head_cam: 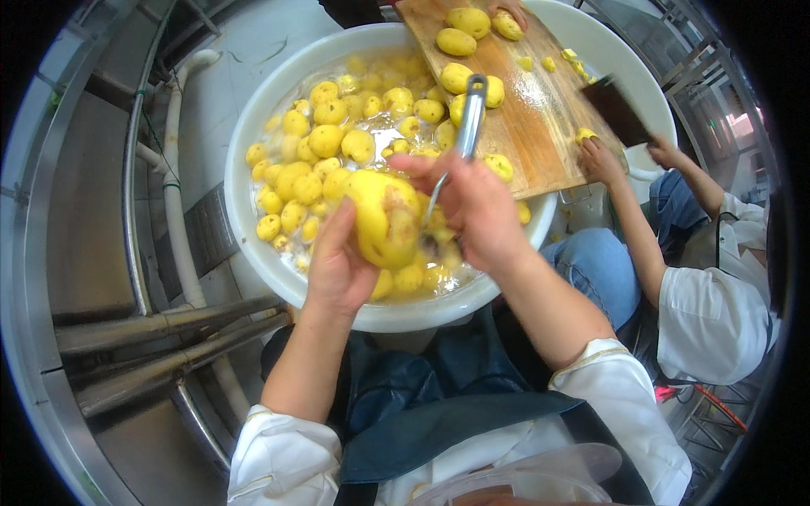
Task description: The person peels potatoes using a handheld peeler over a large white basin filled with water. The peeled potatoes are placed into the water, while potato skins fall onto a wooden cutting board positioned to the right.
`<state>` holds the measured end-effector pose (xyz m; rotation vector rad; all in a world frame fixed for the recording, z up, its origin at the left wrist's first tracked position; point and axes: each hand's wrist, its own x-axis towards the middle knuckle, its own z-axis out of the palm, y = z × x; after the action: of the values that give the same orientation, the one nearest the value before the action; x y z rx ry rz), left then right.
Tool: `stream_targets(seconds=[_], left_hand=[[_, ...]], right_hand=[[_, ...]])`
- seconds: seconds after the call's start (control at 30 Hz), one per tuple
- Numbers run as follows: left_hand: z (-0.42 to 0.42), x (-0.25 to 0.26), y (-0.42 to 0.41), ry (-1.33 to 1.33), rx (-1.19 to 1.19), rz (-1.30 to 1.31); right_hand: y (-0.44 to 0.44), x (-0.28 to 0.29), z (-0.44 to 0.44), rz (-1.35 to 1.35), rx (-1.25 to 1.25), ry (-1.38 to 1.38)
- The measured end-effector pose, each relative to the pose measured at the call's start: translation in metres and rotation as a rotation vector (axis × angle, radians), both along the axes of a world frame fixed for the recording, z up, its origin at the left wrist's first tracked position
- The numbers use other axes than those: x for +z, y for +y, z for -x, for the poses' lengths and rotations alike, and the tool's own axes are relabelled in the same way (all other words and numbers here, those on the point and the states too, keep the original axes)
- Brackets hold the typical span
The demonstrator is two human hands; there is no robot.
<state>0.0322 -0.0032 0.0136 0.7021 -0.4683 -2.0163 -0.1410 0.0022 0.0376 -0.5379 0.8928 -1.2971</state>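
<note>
A large yellow potato [386, 221] with brownish patches of skin rests in my left hand [342, 265], thumb along its near side. My right hand [478, 209] grips a metal peeler [469, 123], whose handle sticks up past my fingers. The peeler's lower end is blurred beside the potato's right side, so I cannot tell whether it touches. Below both hands is a big white plastic tub [237, 190], where many peeled potatoes [326, 140] sit in cloudy water.
A wooden cutting board [531, 126] lies across the tub's right rim, bearing whole potatoes [467, 24] and cut pieces. To the right, a co-worker holds a potato piece [585, 135] and a blurred cleaver [617, 111]. Another person's hand [509, 9] reaches in above. Metal pipes [177, 326] run at left.
</note>
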Motion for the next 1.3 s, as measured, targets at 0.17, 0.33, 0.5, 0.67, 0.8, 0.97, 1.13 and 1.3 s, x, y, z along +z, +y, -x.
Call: stream_targets(seconds=[0.17,0.33,0.5,0.67,0.8,0.97,1.13,1.3], left_hand=[[0.012,-0.001,0.004,0.080,0.018,-0.163],[0.009,-0.004,0.002,0.047,0.049,-0.102],[0.013,-0.017,0.007,0.029,-0.010,-0.142],[0.019,0.001,0.017,-0.101,-0.070,-0.025],[0.021,0.004,0.019,-0.123,-0.020,0.008],[0.004,0.010,0.000,-0.188,-0.071,0.081],[-0.010,-0.004,-0.001,-0.163,-0.198,-0.090],[-0.004,-0.002,0.005,-0.139,-0.243,-0.261]], right_hand=[[-0.004,-0.014,-0.013,-0.020,-0.089,0.242],[-0.005,0.004,0.008,-0.026,-0.033,-0.032],[0.006,-0.011,-0.022,0.019,-0.007,0.196],[-0.022,-0.015,0.006,-0.038,-0.389,0.318],[-0.019,-0.001,0.022,0.224,-0.405,0.282],[0.005,0.005,0.008,0.432,-0.091,0.296],[0.017,0.021,0.010,0.773,0.187,1.281],[0.020,0.024,0.007,0.773,0.229,1.192]])
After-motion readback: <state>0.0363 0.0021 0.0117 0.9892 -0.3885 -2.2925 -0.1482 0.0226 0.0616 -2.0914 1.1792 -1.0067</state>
